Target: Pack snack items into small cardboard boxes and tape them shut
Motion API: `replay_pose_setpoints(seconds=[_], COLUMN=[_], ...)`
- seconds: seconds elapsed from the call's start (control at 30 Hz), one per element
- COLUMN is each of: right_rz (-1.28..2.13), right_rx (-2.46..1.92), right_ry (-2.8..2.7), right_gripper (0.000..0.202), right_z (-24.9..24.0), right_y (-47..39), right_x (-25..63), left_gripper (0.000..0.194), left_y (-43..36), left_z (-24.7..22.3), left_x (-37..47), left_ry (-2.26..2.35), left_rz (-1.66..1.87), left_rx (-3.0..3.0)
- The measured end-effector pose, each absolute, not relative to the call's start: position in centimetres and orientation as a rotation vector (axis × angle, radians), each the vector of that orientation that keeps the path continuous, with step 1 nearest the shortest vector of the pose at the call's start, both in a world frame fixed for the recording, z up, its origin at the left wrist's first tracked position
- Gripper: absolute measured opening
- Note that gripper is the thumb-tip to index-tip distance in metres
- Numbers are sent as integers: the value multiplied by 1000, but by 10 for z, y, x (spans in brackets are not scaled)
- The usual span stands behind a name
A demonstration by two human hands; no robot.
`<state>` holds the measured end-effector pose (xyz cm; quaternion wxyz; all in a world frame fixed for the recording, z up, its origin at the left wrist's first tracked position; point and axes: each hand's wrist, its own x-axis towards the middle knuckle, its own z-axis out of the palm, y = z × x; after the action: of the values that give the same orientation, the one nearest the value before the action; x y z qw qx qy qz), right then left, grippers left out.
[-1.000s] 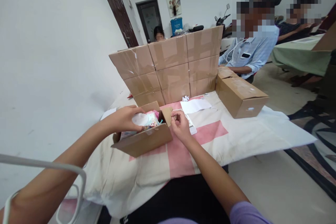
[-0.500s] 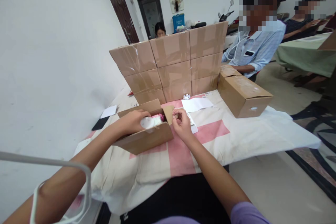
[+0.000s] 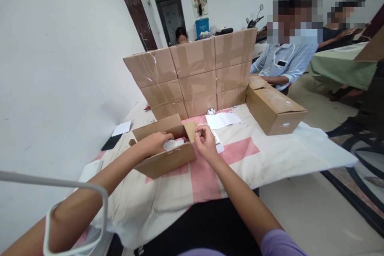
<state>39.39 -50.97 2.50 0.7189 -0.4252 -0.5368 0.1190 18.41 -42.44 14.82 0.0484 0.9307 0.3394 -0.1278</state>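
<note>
An open cardboard box stands on the table in front of me, its flaps raised. My left hand reaches in over the side, fingers curled on a white and pink package whose lower part is hidden by the box wall. At the right end of the box, my right hand has thumb and forefinger pinched at the edge of the small end flap. Just behind that hand lies a white, flat object, partly covered by it.
A wall of taped cardboard boxes rises across the table's back. A closed carton sits at the right, a person in a blue shirt behind it. White paper and crumpled scraps lie before the wall. A white cable crosses lower left.
My left hand and the white and pink package have sunk deeper into the box. My right hand stays at the end flap. The whole view has shifted slightly.
</note>
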Motion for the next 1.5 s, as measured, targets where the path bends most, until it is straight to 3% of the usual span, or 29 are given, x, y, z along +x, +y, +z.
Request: replay_pose_setpoints(seconds=[0.17,0.4,0.6,0.7,0.9,0.97,1.13,1.2,1.3,1.4,1.5], right_rz=[167,183,166,158,54,29,34,41,45,69,171], right_rx=[-914,-832,-740,-792,-751,-726,-778,-823,-894,-941,-965], right_ry=[-1187,-1314,-1720,-1697,-1679,-1680,-1625,-1554,-1413,-1352,-1389], right_gripper=[18,44,24,13,31,40,49,42,15,53,62], right_z=[25,29,39,39,36,35,32,31,31,32,33], right_y=[-508,-518,-523,-520,-519,-519,-520,-522,-525,-526,-525], right_x=[393,397,396,391,387,386,385,385,385,386,387], left_gripper=[44,50,49,50,49,53,84,77,56,41,37], left_y=[-422,-431,-436,-427,-416,-420,-430,-431,-435,-446,-452], left_z=[139,147,159,166,123,95,53,52,56,60,62], left_x=[182,185,180,154,79,78,113,124,133,140,143], left_ry=[1074,1163,1140,1122,1522,1418,1049,1020,952,889,933], left_rz=[-381,-396,-305,11,1289,1361,1150,1183,1250,1297,1324], left_rx=[2759,2660,2598,2517,1849,1614,1141,1090,1012,891,833])
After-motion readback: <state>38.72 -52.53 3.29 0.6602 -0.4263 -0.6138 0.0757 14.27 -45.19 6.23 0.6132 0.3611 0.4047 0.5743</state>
